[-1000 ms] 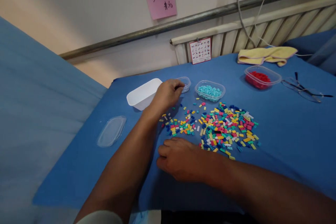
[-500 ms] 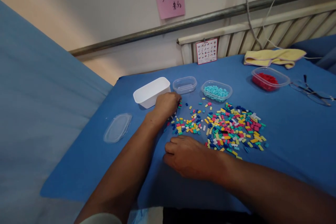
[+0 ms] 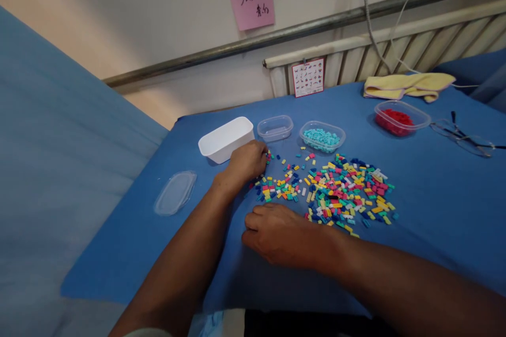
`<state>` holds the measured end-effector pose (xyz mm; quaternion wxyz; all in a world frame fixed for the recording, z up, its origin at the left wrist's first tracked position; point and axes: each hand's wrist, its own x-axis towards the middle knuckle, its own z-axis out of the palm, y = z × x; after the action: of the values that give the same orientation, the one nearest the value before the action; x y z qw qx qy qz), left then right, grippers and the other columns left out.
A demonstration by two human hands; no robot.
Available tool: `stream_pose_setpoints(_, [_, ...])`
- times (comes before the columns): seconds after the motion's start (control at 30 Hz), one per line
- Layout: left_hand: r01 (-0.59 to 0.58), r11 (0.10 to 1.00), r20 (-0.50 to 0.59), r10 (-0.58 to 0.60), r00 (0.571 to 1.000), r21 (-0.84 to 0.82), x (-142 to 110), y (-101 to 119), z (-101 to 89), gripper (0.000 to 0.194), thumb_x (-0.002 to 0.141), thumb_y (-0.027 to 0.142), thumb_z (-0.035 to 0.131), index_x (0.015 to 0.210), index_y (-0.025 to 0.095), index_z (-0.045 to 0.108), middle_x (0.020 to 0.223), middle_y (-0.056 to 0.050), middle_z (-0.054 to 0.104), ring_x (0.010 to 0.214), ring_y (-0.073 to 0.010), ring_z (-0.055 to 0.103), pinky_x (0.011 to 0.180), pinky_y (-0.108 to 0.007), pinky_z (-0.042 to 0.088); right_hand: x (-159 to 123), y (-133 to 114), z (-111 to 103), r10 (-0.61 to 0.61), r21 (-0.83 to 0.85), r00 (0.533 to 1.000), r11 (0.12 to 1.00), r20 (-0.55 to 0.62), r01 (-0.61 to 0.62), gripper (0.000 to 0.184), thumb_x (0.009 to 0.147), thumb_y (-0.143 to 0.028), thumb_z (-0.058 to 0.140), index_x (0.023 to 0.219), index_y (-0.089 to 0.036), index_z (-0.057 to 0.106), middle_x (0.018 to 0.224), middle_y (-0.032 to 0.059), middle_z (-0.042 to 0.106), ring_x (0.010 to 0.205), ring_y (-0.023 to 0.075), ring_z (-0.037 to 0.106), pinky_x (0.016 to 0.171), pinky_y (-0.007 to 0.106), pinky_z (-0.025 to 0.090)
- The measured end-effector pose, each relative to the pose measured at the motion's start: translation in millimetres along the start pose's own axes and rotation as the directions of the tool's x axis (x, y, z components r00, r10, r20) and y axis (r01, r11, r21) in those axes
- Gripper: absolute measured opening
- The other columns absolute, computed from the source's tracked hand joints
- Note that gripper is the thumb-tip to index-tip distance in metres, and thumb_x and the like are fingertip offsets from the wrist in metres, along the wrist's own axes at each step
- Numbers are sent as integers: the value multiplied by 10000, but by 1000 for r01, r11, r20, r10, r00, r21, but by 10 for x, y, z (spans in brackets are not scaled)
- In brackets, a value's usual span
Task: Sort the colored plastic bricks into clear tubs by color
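- Head view: both bare hands are over a blue-covered tabletop, the left reaching farther toward the wall than the right.
- Left hand: beside the near side of a white tub, with fingers bent down at a few small toy bricks. The fingertips are hidden, so I cannot tell whether they pinch one.
- Right hand: low over the tabletop, nearer its front edge, just in front of the small cluster of bricks. Its fingers are curled under; I cannot tell whether they hold anything.
- Mixed-colour bricks: the large pile spreads over the middle of the tabletop, with the small cluster to its left and loose ones between that and the tubs.
- Toward the back edge, right of the white tub: a clear tub, then a tub of turquoise pieces.
- Toward the back right corner: a tub of red pieces, with glasses just beside it and a yellow cloth behind.
- Near the left edge: a clear lid, lying flat.
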<state>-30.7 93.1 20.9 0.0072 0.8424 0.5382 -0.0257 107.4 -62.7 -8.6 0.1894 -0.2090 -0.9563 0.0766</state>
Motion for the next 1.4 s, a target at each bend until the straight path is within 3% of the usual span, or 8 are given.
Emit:
stream_pose_setpoints(0.37, [-21, 998, -31, 19, 999, -62, 22, 217, -179, 259, 1007, 308, 538, 1094, 203, 758, 1076, -109, 806, 936, -281, 741, 794, -365, 539, 5, 29, 34, 0, 11, 1000, 1000, -14, 0, 93, 1024, -212, 651, 983, -214, 735, 921, 31, 673, 876, 226, 586, 712, 372, 444])
stream_pose_setpoints(0.5, [-180, 941, -122, 151, 981, -287, 212, 507, -260, 237, 1016, 293, 556, 1093, 200, 760, 1048, -82, 814, 900, -240, 722, 808, -351, 542, 9, 34, 11, -3, 6, 1000, 1000, -2, 3, 103, 1023, -194, 640, 1007, -203, 741, 927, 34, 683, 879, 222, 591, 741, 364, 448])
stream_pose_setpoints(0.63, [-279, 828, -255, 171, 952, -486, 386, 656, -295, 296, 1040, 317, 572, 1238, 182, 745, 1124, -76, 815, 975, -214, 730, 872, -340, 568, 13, 41, -8, -7, 23, 1000, 1000, -1, 7, 105, 1029, -216, 639, 1009, -202, 740, 923, 37, 684, 876, 225, 595, 755, 368, 465])
stream_pose_setpoints(0.8, [-272, 837, -245, 171, 954, -475, 152, 369, -237, 339, 1057, 361, 542, 1250, 195, 766, 1248, -80, 804, 1108, -235, 745, 1042, -394, 580, 22, 39, 1, -7, 12, 1000, 1000, 14, 7, 91, 1023, -199, 649, 1006, -200, 738, 951, 40, 692, 895, 228, 596, 748, 373, 476])
stream_pose_setpoints(0.97, [-153, 905, -107, 120, 987, -397, -293, -113, -101, 465, 1095, 405, 429, 1414, 198, 696, 1470, -110, 724, 1377, -263, 666, 1238, -459, 496, 24, 42, 62, -10, 1, 1000, 1000, -17, 10, 94, 1027, -202, 656, 965, -206, 726, 902, 30, 654, 869, 225, 583, 707, 369, 447])
stream_pose_setpoints(1.13, [-96, 946, -85, 73, 994, -309, -644, -412, 27, 526, 1107, 434, 374, 1507, 218, 640, 1638, -137, 593, 1557, -291, 528, 1339, -529, 383, 16, 46, 61, -4, -14, 1000, 1000, -12, 4, 85, 1026, -218, 673, 962, -211, 727, 891, 22, 640, 854, 222, 577, 655, 362, 398])
stream_pose_setpoints(1.27, [10, 962, -55, -26, 998, -273, -786, -418, 170, 673, 1113, 554, 353, 1636, 160, 510, 1768, -177, 400, 1670, -334, 349, 1371, -558, 305, 11, 26, 2, -7, -34, 1000, 999, -15, 6, 115, 1043, -213, 662, 950, -212, 730, 892, 21, 646, 865, 218, 590, 658, 357, 398])
stream_pose_setpoints(1.4, [0, 971, 65, 17, 998, -241, -759, -127, 260, 804, 1122, 615, 303, 1729, 89, 336, 1838, -218, 161, 1722, -365, 156, 1389, -582, 206, 13, -10, -65, -72, -42, 997, 996, 24, 73, 77, 1027, -195, 675, 979, -209, 734, 937, 26, 691, 894, 219, 609, 670, 361, 426])
